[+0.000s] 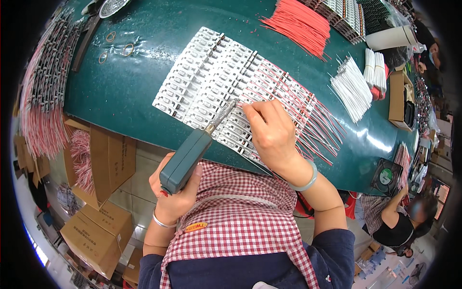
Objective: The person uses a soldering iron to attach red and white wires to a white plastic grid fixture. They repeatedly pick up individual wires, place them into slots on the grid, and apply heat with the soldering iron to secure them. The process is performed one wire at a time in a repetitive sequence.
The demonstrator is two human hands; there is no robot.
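Note:
My left hand (174, 200) is wrapped round the dark green handle of a soldering iron (186, 156). Its metal barrel slants up to the right, and the tip meets a sheet of small white-and-silver parts (197, 79) laid in rows on the table. Just right of that tip is my right hand (273, 129), thumb and forefinger pinched low over the rows. Whatever sits between those fingertips is too small to make out. Thin red and white wires (320, 127) run from the rows on the right side and fan out past the sheet's edge.
On the green table (130, 91) lie a bundle of red wires (301, 26), white wires (352, 89) and rubber bands (128, 49). Wired parts are stacked at the left (45, 91). Cardboard boxes (98, 236) stand on the floor. Another person (397, 219) works at the right.

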